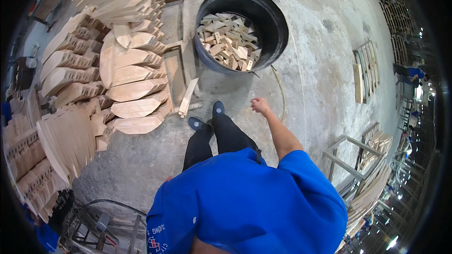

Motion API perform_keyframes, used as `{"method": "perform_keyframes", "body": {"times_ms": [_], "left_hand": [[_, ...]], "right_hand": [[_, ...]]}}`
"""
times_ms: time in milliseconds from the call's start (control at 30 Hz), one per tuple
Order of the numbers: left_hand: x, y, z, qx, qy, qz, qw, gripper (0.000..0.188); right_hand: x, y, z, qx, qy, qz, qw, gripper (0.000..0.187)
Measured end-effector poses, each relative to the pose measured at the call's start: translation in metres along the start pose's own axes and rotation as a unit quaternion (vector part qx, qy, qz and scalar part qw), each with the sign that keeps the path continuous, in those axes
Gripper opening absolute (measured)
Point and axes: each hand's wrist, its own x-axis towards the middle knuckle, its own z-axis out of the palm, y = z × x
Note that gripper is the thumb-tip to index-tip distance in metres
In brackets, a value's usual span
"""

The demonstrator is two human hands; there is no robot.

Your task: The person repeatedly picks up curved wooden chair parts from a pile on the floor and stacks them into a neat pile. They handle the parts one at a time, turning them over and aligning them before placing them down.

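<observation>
My right hand hangs in front of me at the end of an outstretched bare forearm. Its fingers are curled in, and nothing shows in them. Closest to it is a large round black tub, holding many short wood offcuts. Of my left hand only a sliver of skin peeks out beside the blue shirt; its fingers are hidden. Left of my shoes lie a few narrow wood strips, by a wooden pallet. Stacks of curved wood panels stand on the left.
A yellowish hose runs on the concrete floor past the tub. To the right are a pallet, a metal frame and stacked wood pieces. A metal cart stands at lower left. Another person is far right.
</observation>
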Motion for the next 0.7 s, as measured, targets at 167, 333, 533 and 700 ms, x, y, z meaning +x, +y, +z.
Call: {"method": "perform_keyframes", "body": {"times_ms": [167,333,533,700], "left_hand": [[-0.017,0.032,0.010,-0.045,0.038,0.026,0.998,0.050],[-0.054,0.017,0.041,-0.054,0.085,-0.031,0.994,0.052],[-0.097,-0.052,0.152,0.002,0.048,-0.061,0.997,0.040],[-0.141,-0.078,0.223,-0.017,0.044,-0.086,0.995,0.040]], "right_hand": [[0.026,0.019,-0.008,-0.138,0.020,-0.073,0.988,0.028],[0.073,-0.039,0.007,-0.375,0.074,-0.266,0.885,0.035],[0.165,-0.090,-0.002,-0.441,0.025,-0.304,0.844,0.039],[0.205,-0.093,-0.011,-0.489,-0.092,-0.266,0.825,0.024]]}}
